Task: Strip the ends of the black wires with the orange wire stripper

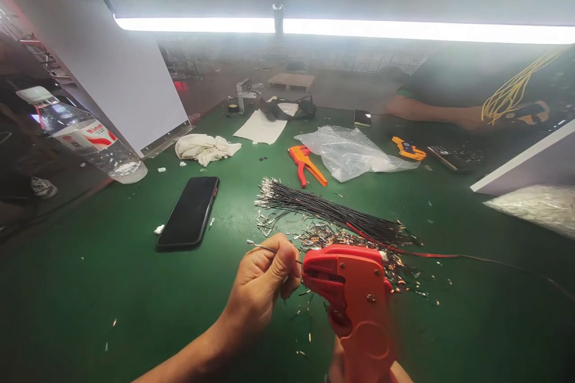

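Around me the green mat (90, 287) is busy — a bundle of black wires (332, 210) with bare ends lies just past my hands, with cut scraps (323, 236) scattered at its near side and a red wire (417, 253) trailing off right. A dark phone (189, 212) lies to the left, a white rag (204, 148) and a tilted water bottle (85, 137) beyond it; orange pliers (306, 164) rest beside a clear plastic bag (353, 152). Across the bench another person's forearm (431, 111) rests under the bright strip light (314, 26). My left hand (263, 281) is curled shut, pinching a thin wire (263, 247) whose end points left. My right hand (341, 365) — mostly hidden — grips the red wire stripper (357, 299), its head meeting the wire at my fingertips.
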`<state>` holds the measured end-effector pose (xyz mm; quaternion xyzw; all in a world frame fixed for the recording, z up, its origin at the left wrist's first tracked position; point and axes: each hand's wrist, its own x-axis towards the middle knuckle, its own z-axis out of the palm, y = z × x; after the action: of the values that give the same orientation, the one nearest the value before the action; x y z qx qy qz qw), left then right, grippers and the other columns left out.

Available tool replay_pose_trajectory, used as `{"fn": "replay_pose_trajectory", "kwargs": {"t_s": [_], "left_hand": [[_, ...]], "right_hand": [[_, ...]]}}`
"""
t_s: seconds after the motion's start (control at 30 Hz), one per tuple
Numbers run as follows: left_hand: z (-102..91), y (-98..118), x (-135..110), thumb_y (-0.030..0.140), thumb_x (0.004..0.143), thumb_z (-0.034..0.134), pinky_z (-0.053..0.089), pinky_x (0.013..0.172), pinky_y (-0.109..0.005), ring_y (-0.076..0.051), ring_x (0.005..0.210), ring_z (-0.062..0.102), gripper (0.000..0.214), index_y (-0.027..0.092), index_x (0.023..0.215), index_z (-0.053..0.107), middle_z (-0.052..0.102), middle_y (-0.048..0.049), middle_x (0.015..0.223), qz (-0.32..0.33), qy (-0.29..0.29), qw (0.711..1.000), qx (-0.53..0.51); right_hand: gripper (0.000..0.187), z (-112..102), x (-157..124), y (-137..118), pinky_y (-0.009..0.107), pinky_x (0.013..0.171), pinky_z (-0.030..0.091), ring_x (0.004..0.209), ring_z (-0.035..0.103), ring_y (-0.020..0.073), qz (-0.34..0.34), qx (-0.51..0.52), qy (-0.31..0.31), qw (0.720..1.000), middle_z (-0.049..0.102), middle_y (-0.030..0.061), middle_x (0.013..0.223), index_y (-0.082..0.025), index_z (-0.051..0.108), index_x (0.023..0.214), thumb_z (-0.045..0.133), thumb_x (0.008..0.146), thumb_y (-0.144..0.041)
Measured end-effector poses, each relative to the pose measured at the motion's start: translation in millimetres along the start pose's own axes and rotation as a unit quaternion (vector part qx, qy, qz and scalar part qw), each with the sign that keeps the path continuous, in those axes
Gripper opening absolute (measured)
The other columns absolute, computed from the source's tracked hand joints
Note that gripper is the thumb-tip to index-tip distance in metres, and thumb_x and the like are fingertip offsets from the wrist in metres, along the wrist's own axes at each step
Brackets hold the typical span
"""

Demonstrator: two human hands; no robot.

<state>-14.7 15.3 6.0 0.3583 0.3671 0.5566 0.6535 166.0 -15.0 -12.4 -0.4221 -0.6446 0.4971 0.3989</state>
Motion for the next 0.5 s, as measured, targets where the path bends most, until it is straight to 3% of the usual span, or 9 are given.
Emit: {"fn": "replay_pose_trajectory", "kwargs": {"t_s": [0.2, 0.5], "left_hand": [[-0.7, -1, 2, 0.058, 0.085, 0.067, 0.028, 0.057, -0.025, -0.01, 0.055, 0.038, 0.048, 0.017, 0.065, 0.054, 0.048, 0.0022, 0.058, -0.015, 0.002, 1.0, -0.009], [1.5, 0, 2, 0.059, 0.081, 0.071, 0.027, 0.054, -0.024, -0.01, 0.054, 0.037, 0.048, 0.017, 0.064, 0.055, 0.046, 0.0031, 0.057, -0.032, 0.002, 0.999, -0.038]], "right_hand": [[0.024, 4, 16, -2, 0.035, 0.071, 0.06, 0.08, 0.07, 0.0185, 0.101, 0.155, -0.029, 0.982, 0.072, 0.0036, 0.097, -0.015, 0.067, 0.106, 0.06, 0.098, -0.037], [0.029, -3, 16, 3, 0.037, 0.073, 0.059, 0.08, 0.07, 0.019, 0.179, 0.322, -0.012, 0.929, 0.072, 0.0033, 0.094, -0.015, 0.067, 0.1, 0.059, 0.098, -0.042]]}}
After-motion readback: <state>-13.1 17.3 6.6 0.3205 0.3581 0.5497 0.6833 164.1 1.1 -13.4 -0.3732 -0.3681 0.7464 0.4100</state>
